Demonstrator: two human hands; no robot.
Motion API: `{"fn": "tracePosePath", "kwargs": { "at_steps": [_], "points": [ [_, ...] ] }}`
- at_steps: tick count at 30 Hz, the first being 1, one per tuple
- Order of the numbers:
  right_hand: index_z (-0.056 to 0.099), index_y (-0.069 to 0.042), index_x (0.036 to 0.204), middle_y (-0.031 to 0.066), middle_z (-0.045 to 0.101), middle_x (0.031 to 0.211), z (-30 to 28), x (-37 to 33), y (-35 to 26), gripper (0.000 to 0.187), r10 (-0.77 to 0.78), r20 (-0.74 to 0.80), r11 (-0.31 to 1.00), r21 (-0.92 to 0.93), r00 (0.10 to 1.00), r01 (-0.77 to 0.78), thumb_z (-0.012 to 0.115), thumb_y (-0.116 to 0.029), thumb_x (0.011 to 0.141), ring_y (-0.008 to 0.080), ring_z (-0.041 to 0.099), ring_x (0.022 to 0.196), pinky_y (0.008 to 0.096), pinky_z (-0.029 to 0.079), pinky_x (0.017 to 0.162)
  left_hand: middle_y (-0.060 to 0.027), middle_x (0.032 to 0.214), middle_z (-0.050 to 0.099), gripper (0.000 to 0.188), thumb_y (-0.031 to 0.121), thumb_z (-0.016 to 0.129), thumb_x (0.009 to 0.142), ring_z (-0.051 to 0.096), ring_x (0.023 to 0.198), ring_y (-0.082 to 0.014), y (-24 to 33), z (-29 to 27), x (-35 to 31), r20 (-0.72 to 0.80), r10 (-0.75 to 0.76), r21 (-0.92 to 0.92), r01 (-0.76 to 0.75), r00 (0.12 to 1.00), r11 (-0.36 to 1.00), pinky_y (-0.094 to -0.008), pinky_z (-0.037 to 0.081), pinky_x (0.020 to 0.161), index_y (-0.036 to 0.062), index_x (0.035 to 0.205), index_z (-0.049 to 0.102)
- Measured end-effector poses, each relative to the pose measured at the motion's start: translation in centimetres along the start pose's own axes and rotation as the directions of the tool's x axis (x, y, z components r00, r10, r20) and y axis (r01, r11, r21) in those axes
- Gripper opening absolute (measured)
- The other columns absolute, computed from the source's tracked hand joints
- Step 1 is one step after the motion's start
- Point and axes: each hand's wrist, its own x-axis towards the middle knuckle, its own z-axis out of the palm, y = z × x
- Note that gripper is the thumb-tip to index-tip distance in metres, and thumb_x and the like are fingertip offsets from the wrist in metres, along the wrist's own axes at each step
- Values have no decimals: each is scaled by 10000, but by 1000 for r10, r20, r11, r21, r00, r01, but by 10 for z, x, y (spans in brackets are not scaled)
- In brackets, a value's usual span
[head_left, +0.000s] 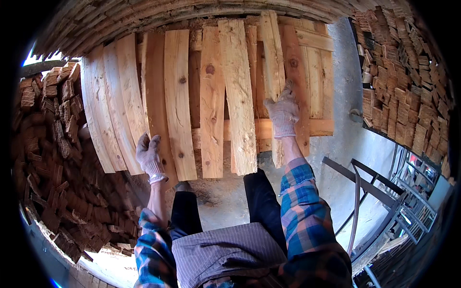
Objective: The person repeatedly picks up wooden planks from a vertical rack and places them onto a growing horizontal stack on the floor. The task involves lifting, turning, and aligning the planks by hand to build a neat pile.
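Note:
Several rough-sawn wooden boards lie side by side ahead of me, their long sides pointing away. My left hand [150,156], in a knitted work glove, is closed at the left edge of a reddish board [157,86], low along its length. Part of its grip is hidden. Farther right, my gloved right hand [283,113] lies over a narrow pale board [272,53], its thumb on the left side and its fingers closed along the right. A wide rough board [237,96] and a knotted board [212,105] lie between my hands.
Beneath the boards, crosswise planks [319,127] show at the right. Cut wood is heaped at the left [62,182] and stacked at the right [403,91]. A metal frame [367,177] stands at the lower right, beside the grey floor [345,96].

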Motion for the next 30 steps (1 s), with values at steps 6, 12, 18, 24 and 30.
{"fn": "tracePosePath", "kwargs": {
  "at_steps": [6, 12, 18, 24, 30],
  "points": [
    [375, 23, 1363, 166, 565, 1227, -25, 40, 81, 765, -49, 469, 505, 773, 882, -383, 643, 3, 647, 202, 585, 1052, 269, 499, 864, -23, 811, 637, 277, 59, 682, 785, 548, 684, -82, -4, -31, 39, 295, -95, 73, 77, 951, 994, -206, 433, 623, -40, 1037, 625],
    [399, 67, 1328, 149, 616, 1098, -22, 67, 212, 617, -97, 457, 221, 876, 884, -429, 585, 16, 742, 181, 638, 909, 201, 526, 763, -49, 936, 674, 328, 66, 654, 816, 597, 780, -92, -7, -4, 30, 313, -89, 227, 17, 946, 974, -232, 488, 716, 6, 1136, 617],
    [507, 51, 1245, 95, 626, 1020, 7, 85, 225, 519, 143, 384, 493, 771, 912, -403, 671, -211, 828, 129, 602, 880, 207, 493, 757, -130, 1326, 508, 485, 153, 612, 874, 523, 1179, -248, 32, 2, -16, 203, 551, 573, -555, 809, 603, -334, 424, 999, 33, 1321, 468],
    [577, 64, 1138, 91, 634, 1039, 30, 76, 190, 474, 160, 400, 487, 763, 902, -425, 690, -272, 824, 145, 603, 889, 222, 477, 809, -198, 1493, 213, 826, 531, 577, 814, 169, 1383, -381, -1, -18, 43, 329, 354, 940, -270, 875, -208, -488, 122, 1132, 140, 1458, 242],
    [585, 84, 1075, 129, 650, 1019, 64, 35, 110, 330, 117, 426, 82, 896, 897, -436, 661, -129, 836, 184, 634, 909, 256, 519, 859, -191, 1510, 165, 814, 558, 518, 824, 130, 1387, -403, -23, -17, 56, 367, 504, 912, -410, 782, -27, -493, 81, 1130, 163, 1470, 218]
  ]
}}
